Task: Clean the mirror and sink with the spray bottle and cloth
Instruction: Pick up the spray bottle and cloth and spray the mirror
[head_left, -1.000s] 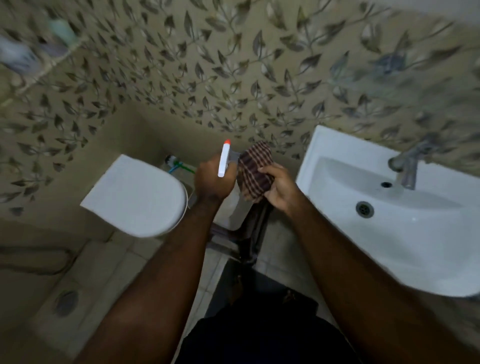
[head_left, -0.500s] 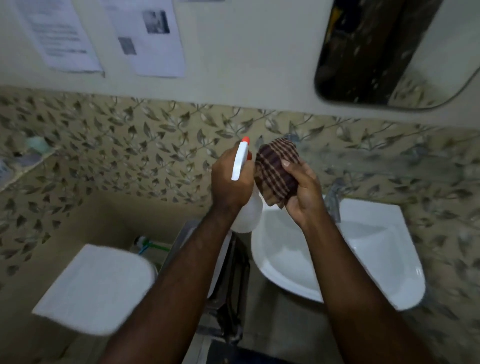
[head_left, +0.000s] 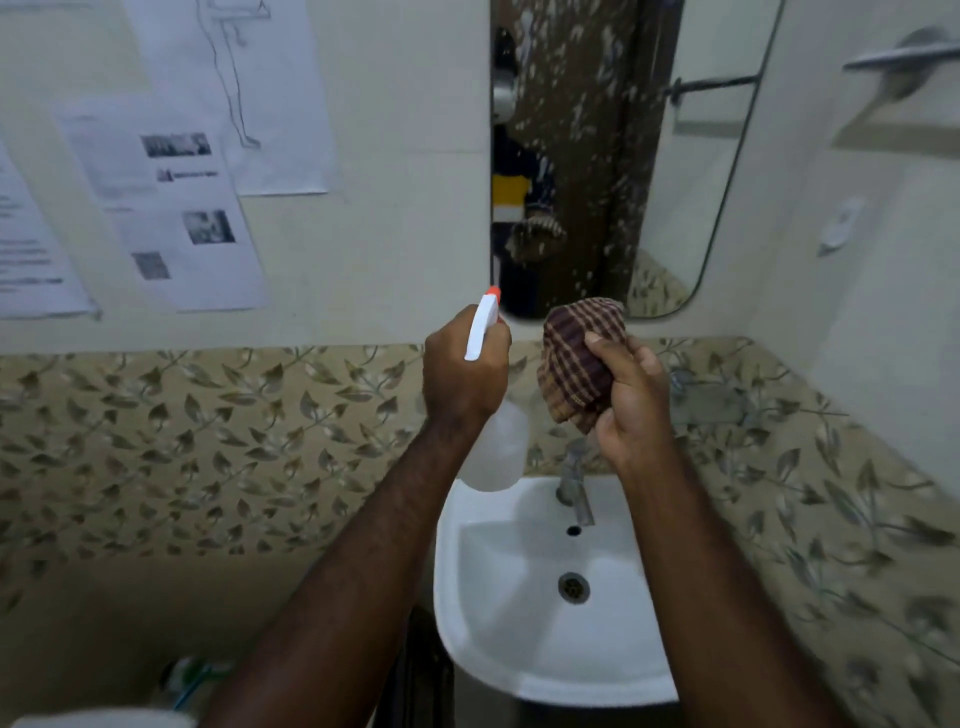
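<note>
While both hands are raised in front of the wall, the left hand (head_left: 464, 371) is wrapped around the neck of the spray bottle (head_left: 491, 410), its white trigger head and orange nozzle pointing toward twelve o'clock at the mirror (head_left: 618, 156), the translucent body hanging below the fist. At three o'clock from it, just beside but apart, the right hand (head_left: 626, 395) is closed around the bunched brown checked cloth (head_left: 576, 358), thumb pressed across the fabric.

The mirror sits at twelve to one o'clock from the hands, and its glass is covered in pale flecks, whether spray droplets or dirt cannot be told. No wiped streak shows on it, so I judge the mirror stage is barely begun, with wiping yet to come. The sink (head_left: 550, 613), at six o'clock below the hands, looks white and dry, with its tap (head_left: 575, 480) and drain (head_left: 573, 587) untouched; it appears to be left for later.

The bottle shows no label or brand. Papers (head_left: 171, 208) taped to the wall at ten o'clock carry printed text and small pictures, too blurred to read.
</note>
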